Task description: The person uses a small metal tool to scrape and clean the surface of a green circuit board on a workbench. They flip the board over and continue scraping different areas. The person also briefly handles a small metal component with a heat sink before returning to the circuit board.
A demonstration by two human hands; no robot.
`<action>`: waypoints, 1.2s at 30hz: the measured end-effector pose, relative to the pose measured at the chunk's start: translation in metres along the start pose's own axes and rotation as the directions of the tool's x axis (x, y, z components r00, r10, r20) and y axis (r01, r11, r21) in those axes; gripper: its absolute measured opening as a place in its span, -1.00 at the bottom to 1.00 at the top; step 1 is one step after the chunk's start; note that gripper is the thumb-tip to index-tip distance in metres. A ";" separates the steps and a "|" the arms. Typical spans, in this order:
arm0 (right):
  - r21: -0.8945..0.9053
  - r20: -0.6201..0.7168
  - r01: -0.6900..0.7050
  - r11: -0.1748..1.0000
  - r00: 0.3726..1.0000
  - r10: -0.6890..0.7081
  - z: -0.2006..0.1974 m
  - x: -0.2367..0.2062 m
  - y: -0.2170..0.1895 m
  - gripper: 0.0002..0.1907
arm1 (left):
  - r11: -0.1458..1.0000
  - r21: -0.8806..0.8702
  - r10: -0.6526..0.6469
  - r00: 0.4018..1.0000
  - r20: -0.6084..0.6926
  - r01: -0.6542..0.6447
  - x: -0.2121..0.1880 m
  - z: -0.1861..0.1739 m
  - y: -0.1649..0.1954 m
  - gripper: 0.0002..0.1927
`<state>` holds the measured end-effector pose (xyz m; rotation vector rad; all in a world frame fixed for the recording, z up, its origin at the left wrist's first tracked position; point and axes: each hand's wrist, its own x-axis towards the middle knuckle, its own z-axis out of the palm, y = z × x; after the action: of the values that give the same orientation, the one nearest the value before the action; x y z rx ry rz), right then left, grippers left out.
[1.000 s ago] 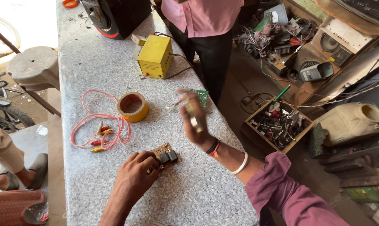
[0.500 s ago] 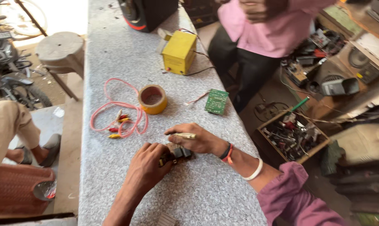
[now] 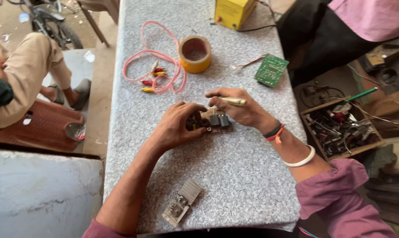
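A small brown circuit board (image 3: 215,120) with black components lies on the grey speckled table (image 3: 234,176). My left hand (image 3: 177,125) grips its left end. My right hand (image 3: 239,110) rests over its right end and holds a thin yellowish pen-like tool (image 3: 232,101) across the fingers. Both hands meet at the board in the middle of the table.
A finned module (image 3: 182,202) lies near the front edge. A tape roll (image 3: 195,53), pink clip leads (image 3: 157,70), a green circuit board (image 3: 271,69) and a yellow box (image 3: 234,11) lie farther back. A box of parts (image 3: 340,128) sits right; people stand or sit at both sides.
My right hand came down from above the table with the tool and settled on the board beside my left hand. The view shifted nearer the table.
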<state>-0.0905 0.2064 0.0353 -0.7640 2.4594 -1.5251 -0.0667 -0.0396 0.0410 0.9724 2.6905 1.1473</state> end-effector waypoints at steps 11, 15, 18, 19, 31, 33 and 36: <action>-0.002 -0.005 -0.028 1.000 1.000 0.027 0.000 -0.001 0.003 -0.49 | 0.986 0.157 0.057 0.998 0.000 -0.057 -0.002 -0.001 0.010 -0.56; 0.022 -0.046 0.003 1.000 0.999 -0.002 0.002 -0.002 0.012 -0.50 | 0.982 0.175 0.070 0.998 -0.005 -0.068 -0.001 0.001 0.010 -0.65; -0.020 -0.008 0.072 0.997 0.997 -0.072 -0.001 -0.005 0.017 -0.63 | 0.986 0.155 0.059 0.998 -0.012 -0.057 0.001 0.003 0.008 -0.63; -0.042 -0.004 0.124 0.991 0.992 -0.124 -0.003 -0.006 0.017 -0.67 | 0.985 0.161 0.069 0.997 -0.019 -0.065 0.001 0.004 0.008 -0.62; 0.250 0.079 -0.062 0.966 0.996 0.044 -0.011 -0.005 0.010 -0.83 | 0.992 0.118 0.038 0.999 -0.032 -0.034 -0.001 0.003 0.003 -0.68; 0.181 0.074 -0.089 0.979 0.994 0.077 -0.011 -0.006 0.010 -0.82 | 0.994 0.108 0.021 1.000 -0.023 -0.018 -0.002 0.003 0.003 -0.68; 0.337 0.125 -0.122 0.933 0.989 0.084 -0.012 -0.006 0.010 -0.79 | 0.995 0.104 -0.001 1.000 0.014 0.000 -0.002 0.004 0.003 -0.67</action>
<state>-0.0933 0.2220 0.0317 -0.6229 2.0388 -1.7557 -0.0624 -0.0364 0.0401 0.9898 2.7630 1.0055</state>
